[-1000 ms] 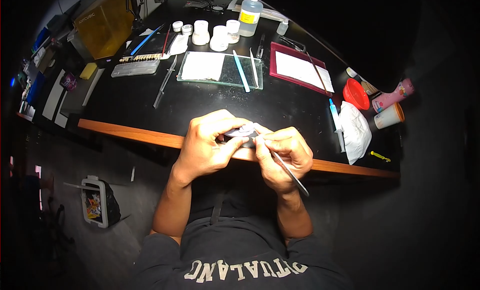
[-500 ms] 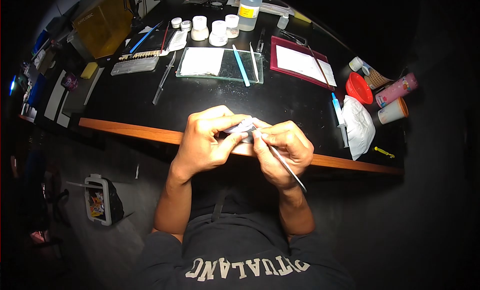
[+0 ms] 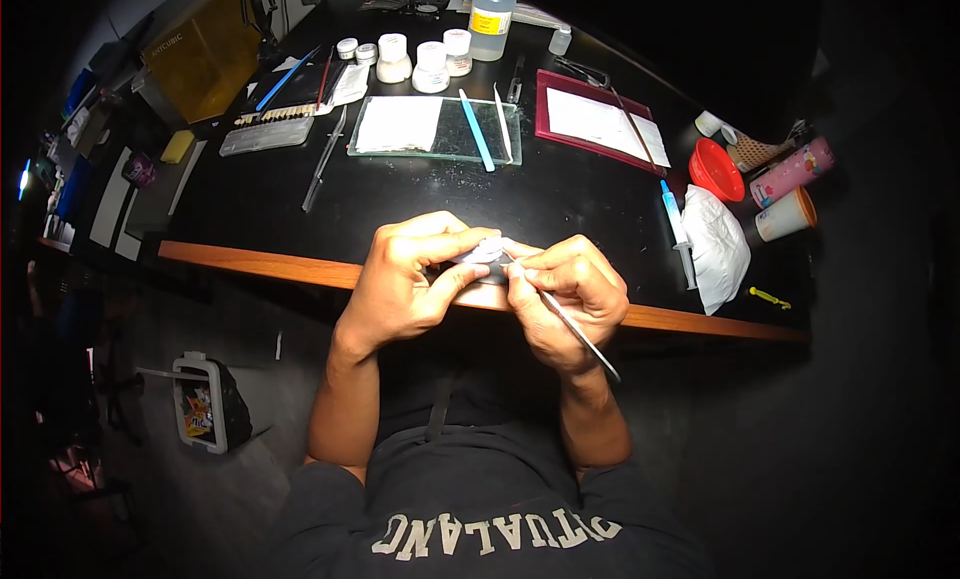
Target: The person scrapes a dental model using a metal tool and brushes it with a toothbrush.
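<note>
Between its thumb and fingers, my left hand (image 3: 412, 277) pinches a small whitish piece (image 3: 487, 251), overexposed by the light, so its exact kind is unclear. My right hand (image 3: 572, 301) grips a slim metal hand tool (image 3: 580, 337) like a pen, the handle slanting down to the right past the palm. The tool's tip meets or nearly meets the white piece; the fingers partly hide that spot. Both hands are close together above the wooden front edge (image 3: 290, 265) of the black table.
A glass slab (image 3: 400, 160) with white paper, a blue-handled tool (image 3: 477, 131) and tweezers (image 3: 502, 124) lies beyond my hands. White jars (image 3: 431, 69) and a large bottle (image 3: 491, 27) stand behind. A syringe (image 3: 677, 237), white tissue (image 3: 713, 249) and red bowl (image 3: 716, 170) are at right.
The tool handle in my right hand has tilted slightly, its end a little lower and further right. My left hand keeps its pinch. The whole view has shifted slightly.
</note>
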`<action>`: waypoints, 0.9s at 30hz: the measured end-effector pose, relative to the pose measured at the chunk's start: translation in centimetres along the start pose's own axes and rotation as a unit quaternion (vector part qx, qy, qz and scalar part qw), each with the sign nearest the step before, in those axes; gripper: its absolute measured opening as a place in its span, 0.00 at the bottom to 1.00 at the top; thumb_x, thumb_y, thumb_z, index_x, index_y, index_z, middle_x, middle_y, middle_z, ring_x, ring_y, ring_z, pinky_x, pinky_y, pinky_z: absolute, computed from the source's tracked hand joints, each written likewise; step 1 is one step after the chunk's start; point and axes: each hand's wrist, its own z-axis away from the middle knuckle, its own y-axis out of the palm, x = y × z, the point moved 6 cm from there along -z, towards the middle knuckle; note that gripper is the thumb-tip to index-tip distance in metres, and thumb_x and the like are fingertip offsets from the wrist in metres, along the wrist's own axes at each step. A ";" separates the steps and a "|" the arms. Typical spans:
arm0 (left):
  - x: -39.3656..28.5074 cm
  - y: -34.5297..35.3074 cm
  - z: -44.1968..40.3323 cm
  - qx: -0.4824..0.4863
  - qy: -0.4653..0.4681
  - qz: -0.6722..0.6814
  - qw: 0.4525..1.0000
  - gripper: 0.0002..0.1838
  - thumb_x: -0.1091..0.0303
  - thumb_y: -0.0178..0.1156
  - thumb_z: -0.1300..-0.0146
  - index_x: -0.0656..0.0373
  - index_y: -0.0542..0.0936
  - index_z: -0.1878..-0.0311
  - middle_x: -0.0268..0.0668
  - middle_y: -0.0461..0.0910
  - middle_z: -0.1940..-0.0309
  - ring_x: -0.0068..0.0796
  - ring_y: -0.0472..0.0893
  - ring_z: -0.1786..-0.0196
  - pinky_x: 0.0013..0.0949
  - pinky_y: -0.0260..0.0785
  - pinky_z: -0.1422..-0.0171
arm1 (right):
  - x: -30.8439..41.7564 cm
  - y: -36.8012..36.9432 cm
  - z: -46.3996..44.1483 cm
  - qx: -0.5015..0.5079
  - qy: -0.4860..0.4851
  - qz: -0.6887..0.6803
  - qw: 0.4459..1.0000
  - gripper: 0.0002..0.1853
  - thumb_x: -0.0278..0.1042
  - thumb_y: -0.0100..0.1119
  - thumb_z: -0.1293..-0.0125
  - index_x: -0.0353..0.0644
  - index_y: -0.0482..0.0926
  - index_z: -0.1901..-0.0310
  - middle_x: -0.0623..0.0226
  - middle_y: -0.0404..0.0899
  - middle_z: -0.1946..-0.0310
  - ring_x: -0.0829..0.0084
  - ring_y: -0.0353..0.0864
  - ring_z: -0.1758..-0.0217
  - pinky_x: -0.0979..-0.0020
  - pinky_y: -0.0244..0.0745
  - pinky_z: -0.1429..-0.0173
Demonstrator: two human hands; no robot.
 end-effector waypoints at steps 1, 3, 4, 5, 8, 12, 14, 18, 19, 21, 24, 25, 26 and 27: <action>0.1 0.0 0.0 0.005 0.001 0.005 1.000 0.17 0.82 0.72 0.36 0.66 0.91 0.43 0.42 0.89 0.62 0.28 0.86 0.65 0.31 0.76 0.61 | -0.1 -0.2 0.0 0.002 0.000 -0.002 1.000 0.10 0.11 0.75 0.42 0.33 0.82 0.68 0.56 0.85 0.67 0.68 0.91 0.63 0.64 0.92 0.52; 0.2 0.0 -0.1 0.013 0.004 0.014 1.000 0.17 0.82 0.72 0.36 0.66 0.91 0.43 0.42 0.89 0.61 0.27 0.86 0.64 0.31 0.76 0.60 | -0.4 -0.4 0.0 0.002 0.009 -0.014 1.000 0.10 0.11 0.75 0.42 0.33 0.82 0.68 0.56 0.86 0.67 0.69 0.90 0.64 0.68 0.89 0.56; 0.3 0.0 0.0 0.016 0.005 0.018 1.000 0.17 0.82 0.71 0.36 0.66 0.91 0.43 0.42 0.89 0.61 0.27 0.86 0.64 0.31 0.76 0.60 | -0.6 -0.5 0.2 0.000 0.018 -0.023 1.000 0.10 0.11 0.75 0.42 0.34 0.82 0.68 0.56 0.86 0.67 0.70 0.90 0.64 0.69 0.87 0.57; 0.3 0.0 0.0 0.019 0.006 0.021 1.000 0.17 0.82 0.71 0.36 0.66 0.91 0.43 0.42 0.89 0.61 0.27 0.86 0.64 0.31 0.76 0.59 | -0.8 -0.5 0.3 -0.002 0.027 -0.032 0.999 0.10 0.11 0.76 0.42 0.34 0.82 0.68 0.57 0.86 0.67 0.70 0.90 0.64 0.71 0.85 0.59; 0.0 -0.1 -0.1 0.049 -0.012 0.027 0.998 0.17 0.82 0.71 0.35 0.66 0.91 0.42 0.42 0.89 0.60 0.28 0.86 0.62 0.30 0.76 0.58 | -1.0 -0.5 0.4 -0.005 0.041 -0.066 0.997 0.10 0.11 0.75 0.41 0.34 0.82 0.68 0.57 0.86 0.66 0.72 0.88 0.65 0.73 0.82 0.61; -0.1 -0.2 -0.3 0.066 -0.007 0.055 0.996 0.18 0.82 0.70 0.35 0.67 0.90 0.41 0.41 0.88 0.60 0.29 0.86 0.60 0.31 0.77 0.55 | -1.3 -0.6 0.5 -0.002 0.060 -0.100 0.993 0.10 0.11 0.75 0.39 0.35 0.81 0.67 0.57 0.86 0.65 0.75 0.89 0.64 0.75 0.82 0.61; 0.0 -0.2 -0.3 0.065 0.001 0.064 0.996 0.19 0.82 0.69 0.36 0.66 0.91 0.41 0.41 0.88 0.62 0.29 0.86 0.60 0.30 0.77 0.53 | -1.4 -0.6 0.4 0.005 0.055 -0.109 0.992 0.11 0.12 0.75 0.37 0.35 0.80 0.67 0.57 0.85 0.65 0.76 0.89 0.64 0.76 0.82 0.62; 0.2 -0.2 -0.3 0.072 0.002 0.078 0.994 0.20 0.82 0.70 0.36 0.67 0.91 0.41 0.42 0.88 0.61 0.29 0.87 0.60 0.31 0.77 0.52 | -1.7 -0.7 0.6 0.000 0.072 -0.121 0.990 0.11 0.13 0.75 0.36 0.35 0.80 0.66 0.58 0.85 0.64 0.77 0.89 0.64 0.76 0.82 0.63; 0.2 -0.3 -0.3 0.071 0.002 0.077 0.994 0.20 0.82 0.70 0.37 0.67 0.91 0.41 0.42 0.88 0.61 0.28 0.87 0.60 0.30 0.77 0.53 | -1.7 -0.7 0.7 -0.001 0.075 -0.121 0.990 0.11 0.13 0.76 0.36 0.35 0.80 0.66 0.58 0.85 0.64 0.77 0.89 0.64 0.76 0.82 0.63; 0.1 -0.2 -0.3 0.063 0.000 0.064 0.996 0.20 0.81 0.72 0.38 0.66 0.91 0.42 0.41 0.89 0.62 0.27 0.86 0.61 0.29 0.77 0.55 | -1.7 -0.7 0.8 -0.005 0.074 -0.117 0.990 0.11 0.13 0.76 0.36 0.35 0.80 0.66 0.58 0.85 0.64 0.77 0.89 0.64 0.77 0.82 0.63; -0.2 -0.4 0.0 0.031 -0.004 0.023 0.999 0.20 0.80 0.75 0.40 0.65 0.92 0.43 0.41 0.90 0.64 0.25 0.86 0.66 0.27 0.75 0.61 | -1.5 -0.6 0.7 -0.009 0.057 -0.097 0.994 0.11 0.13 0.77 0.37 0.34 0.81 0.66 0.57 0.85 0.65 0.76 0.89 0.64 0.76 0.84 0.62; -0.3 -0.4 0.2 0.015 -0.006 0.008 1.000 0.20 0.79 0.76 0.41 0.64 0.92 0.44 0.40 0.90 0.65 0.24 0.85 0.67 0.27 0.74 0.63 | -1.3 -0.6 0.6 -0.005 0.047 -0.083 0.995 0.10 0.14 0.77 0.37 0.34 0.81 0.65 0.57 0.86 0.65 0.75 0.89 0.64 0.75 0.85 0.61; -0.3 -0.4 0.4 -0.001 -0.009 -0.005 1.000 0.20 0.79 0.77 0.42 0.64 0.93 0.44 0.40 0.90 0.66 0.22 0.85 0.69 0.26 0.73 0.66 | -1.1 -0.5 0.6 -0.001 0.038 -0.069 0.997 0.10 0.14 0.77 0.37 0.34 0.82 0.65 0.57 0.86 0.65 0.75 0.89 0.64 0.74 0.86 0.60; -0.3 -0.3 0.5 -0.007 -0.003 -0.008 1.000 0.20 0.78 0.77 0.43 0.63 0.93 0.44 0.40 0.91 0.66 0.22 0.84 0.70 0.26 0.72 0.67 | -0.9 -0.4 0.5 0.000 0.031 -0.065 0.997 0.10 0.14 0.77 0.38 0.33 0.82 0.65 0.56 0.86 0.65 0.74 0.90 0.64 0.72 0.88 0.59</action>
